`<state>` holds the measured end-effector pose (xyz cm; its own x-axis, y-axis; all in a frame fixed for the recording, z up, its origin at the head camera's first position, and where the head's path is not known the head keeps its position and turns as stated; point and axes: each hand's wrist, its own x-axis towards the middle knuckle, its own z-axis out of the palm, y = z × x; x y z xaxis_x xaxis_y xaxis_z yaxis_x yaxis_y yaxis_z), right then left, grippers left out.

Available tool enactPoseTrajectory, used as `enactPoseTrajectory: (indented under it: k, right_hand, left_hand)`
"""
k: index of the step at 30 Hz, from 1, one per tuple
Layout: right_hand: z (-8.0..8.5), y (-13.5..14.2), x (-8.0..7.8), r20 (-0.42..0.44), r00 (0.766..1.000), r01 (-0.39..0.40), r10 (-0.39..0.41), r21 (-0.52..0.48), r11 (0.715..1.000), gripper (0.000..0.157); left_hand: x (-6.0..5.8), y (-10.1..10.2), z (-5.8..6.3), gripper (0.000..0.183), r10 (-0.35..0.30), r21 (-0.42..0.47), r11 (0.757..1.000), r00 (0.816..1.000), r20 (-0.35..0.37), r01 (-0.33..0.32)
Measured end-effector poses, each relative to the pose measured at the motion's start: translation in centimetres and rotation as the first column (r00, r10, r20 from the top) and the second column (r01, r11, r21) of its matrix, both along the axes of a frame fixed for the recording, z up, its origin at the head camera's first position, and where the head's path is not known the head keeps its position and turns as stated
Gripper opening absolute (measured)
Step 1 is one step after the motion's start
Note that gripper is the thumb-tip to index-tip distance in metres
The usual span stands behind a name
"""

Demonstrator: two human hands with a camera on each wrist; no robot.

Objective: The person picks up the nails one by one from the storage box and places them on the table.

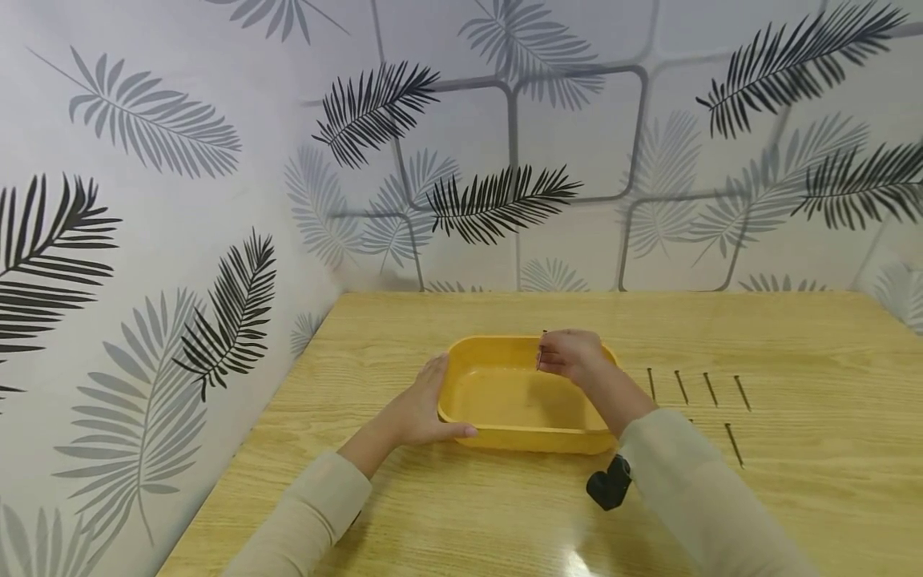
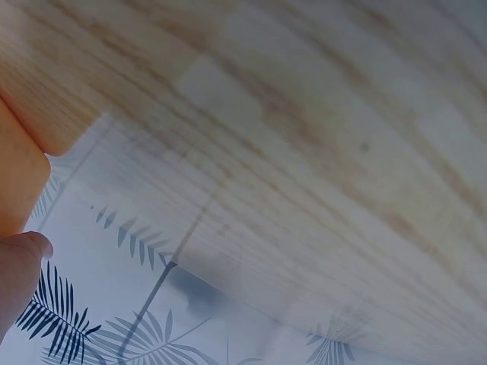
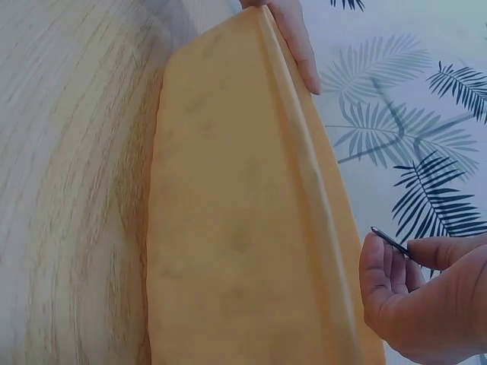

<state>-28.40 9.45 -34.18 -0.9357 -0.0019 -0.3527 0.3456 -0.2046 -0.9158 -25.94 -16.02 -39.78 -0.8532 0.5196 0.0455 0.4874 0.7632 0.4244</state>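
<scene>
A shallow yellow tray sits on the wooden table. My left hand rests against its left rim, thumb along the front wall; the tray's side fills the right wrist view, and the left hand's fingers lie at its far end. My right hand hovers over the tray's far right part and pinches a thin dark nail, with the nail's tip poking out between its fingers. The left wrist view shows only my thumb, a bit of tray and tabletop.
Several dark nails lie in a row on the table right of the tray, and one more nail lies nearer me. A small black wrist camera hangs under my right sleeve. Leaf-patterned walls close off the table's left and back.
</scene>
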Motion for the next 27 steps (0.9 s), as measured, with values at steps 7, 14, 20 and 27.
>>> enactPoseTrajectory:
  k: [7, 14, 20, 27]
  right_hand:
    - [0.3, 1.1, 0.2, -0.020, 1.000, -0.016, 0.016, 0.015, 1.000, 0.009]
    - [0.3, 1.8, 0.3, -0.016, 1.000, -0.023, 0.024, 0.026, 0.999, 0.015]
    - [0.5, 2.3, 0.4, -0.022, 0.999, -0.023, 0.024, 0.034, 0.999, 0.010]
    - [0.8, 2.9, 0.6, -0.045, 0.998, -0.040, 0.043, 0.079, 0.996, 0.020]
  left_hand:
    - [0.0, 0.0, -0.1, 0.126, 0.002, -0.009, 1.000, 1.000, -0.007, -0.002]
    - [0.1, 0.1, 0.0, 0.126, 0.008, -0.010, 1.000, 1.000, 0.004, -0.008]
    - [0.2, 0.1, 0.0, 0.125, 0.001, -0.001, 1.000, 1.000, 0.000, -0.001]
    - [0.1, 0.1, 0.0, 0.123, -0.002, -0.002, 1.000, 1.000, -0.009, 0.002]
